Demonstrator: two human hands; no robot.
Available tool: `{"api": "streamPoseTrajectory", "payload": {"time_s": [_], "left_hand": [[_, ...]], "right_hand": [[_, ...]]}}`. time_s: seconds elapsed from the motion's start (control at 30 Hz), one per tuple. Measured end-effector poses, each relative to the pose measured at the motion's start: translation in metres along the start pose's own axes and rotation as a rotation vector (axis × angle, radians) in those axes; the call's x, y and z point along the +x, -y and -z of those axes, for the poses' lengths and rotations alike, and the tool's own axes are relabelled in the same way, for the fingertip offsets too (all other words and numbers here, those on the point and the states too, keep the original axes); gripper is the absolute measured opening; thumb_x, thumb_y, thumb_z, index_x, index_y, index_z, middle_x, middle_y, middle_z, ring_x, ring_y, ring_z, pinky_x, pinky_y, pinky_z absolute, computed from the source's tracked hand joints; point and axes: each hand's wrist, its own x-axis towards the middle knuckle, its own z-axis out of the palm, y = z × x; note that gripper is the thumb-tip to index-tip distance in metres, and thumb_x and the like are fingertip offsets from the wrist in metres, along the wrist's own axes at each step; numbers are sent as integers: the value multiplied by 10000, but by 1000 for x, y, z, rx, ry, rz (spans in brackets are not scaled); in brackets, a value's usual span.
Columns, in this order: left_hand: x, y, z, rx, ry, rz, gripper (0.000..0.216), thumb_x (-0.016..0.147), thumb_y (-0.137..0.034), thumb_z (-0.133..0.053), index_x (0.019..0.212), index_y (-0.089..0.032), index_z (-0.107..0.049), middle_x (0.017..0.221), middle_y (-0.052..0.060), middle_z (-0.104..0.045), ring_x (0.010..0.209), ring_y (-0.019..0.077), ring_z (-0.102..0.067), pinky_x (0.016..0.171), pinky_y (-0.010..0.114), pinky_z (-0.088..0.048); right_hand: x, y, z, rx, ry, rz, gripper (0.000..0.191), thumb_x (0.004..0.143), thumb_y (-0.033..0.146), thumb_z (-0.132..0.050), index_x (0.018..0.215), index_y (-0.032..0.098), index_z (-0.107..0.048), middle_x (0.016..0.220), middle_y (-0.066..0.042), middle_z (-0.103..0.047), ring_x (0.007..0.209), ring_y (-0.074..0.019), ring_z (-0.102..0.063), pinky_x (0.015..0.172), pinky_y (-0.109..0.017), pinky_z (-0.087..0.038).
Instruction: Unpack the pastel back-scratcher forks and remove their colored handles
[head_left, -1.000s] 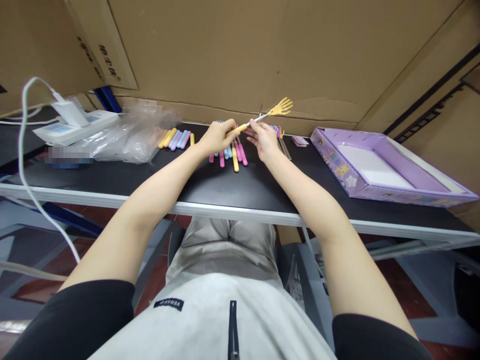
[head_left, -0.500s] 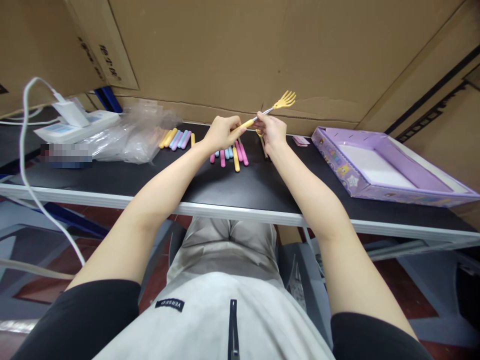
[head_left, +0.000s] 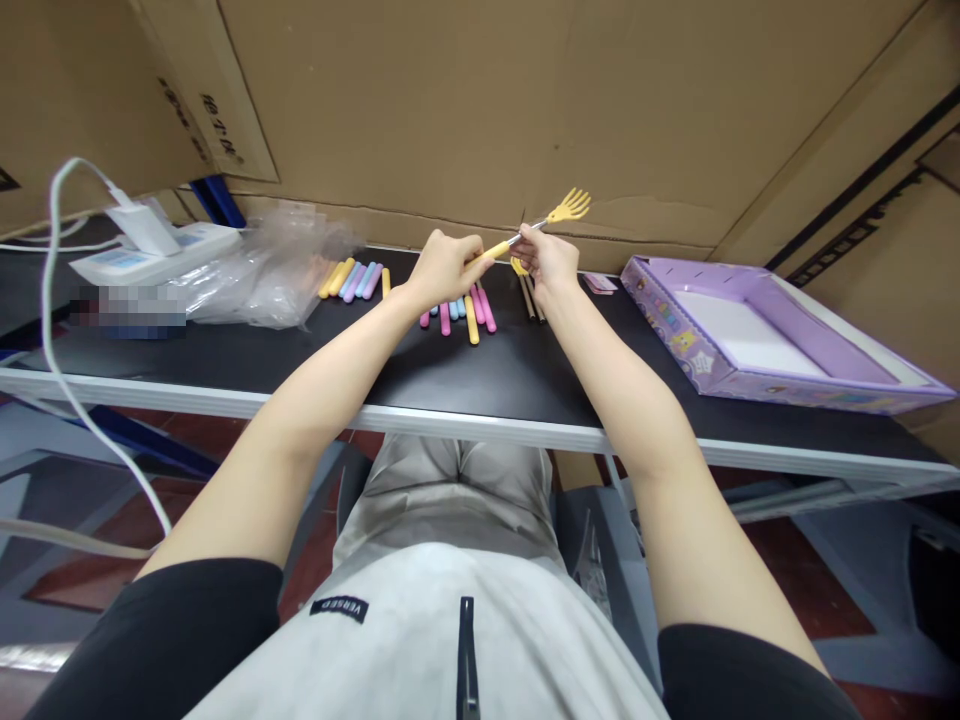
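A yellow back scratcher [head_left: 570,206] with a small claw-shaped head and a metal rod slants up to the right above the table. My left hand [head_left: 444,268] is closed around its yellow handle. Near the head, the fingers of my right hand [head_left: 550,262] pinch the metal rod. Beneath my hands lie several pink, blue and yellow handles [head_left: 472,318], partly hidden by my left hand. Metal rods with a yellow claw end [head_left: 529,297] lie below my right hand, partly covered by it.
More pastel handles [head_left: 360,281] lie to the left, beside clear plastic bags [head_left: 262,275]. A white power strip [head_left: 157,255] with a plugged-in charger sits farther left. An open purple box [head_left: 780,330] stands at the right. Cardboard [head_left: 480,120] walls the back.
My right hand has shifted slightly right, so more of the rods beneath it shows. Both hands still hold the back scratcher at much the same angle.
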Motion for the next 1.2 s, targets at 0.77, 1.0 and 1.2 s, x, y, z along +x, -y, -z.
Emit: {"api": "streamPoseTrajectory", "payload": {"time_s": [0.77,1.0,1.2], "left_hand": [[1,-17,9,97,33,-20,180,1000,-318,-553,893,-204,-643,736,78,-689,828,334,-720,1078,629,-419],[2,-18,7,60,12,-39,168,993,-305,-561,878,-207,-635,732,84,-699,830,332,-717,1063,606,-421],[-1,-14,7,91,44,-27,198,1021,-334,-534,915,-201,-636,733,84,-684,825,336,-714,1073,616,-418]], "right_hand": [[13,2,8,24,-68,-85,252,864,361,-873,871,171,-708,712,-10,-724,828,-200,-801,686,-283,-649],[17,3,11,-23,-42,-51,311,831,405,-900,830,172,-693,747,-34,-728,894,-243,-808,742,-341,-657],[-2,10,12,39,-52,-106,256,1003,329,-745,827,166,-654,768,-24,-738,873,-178,-795,756,-276,-613]]}}
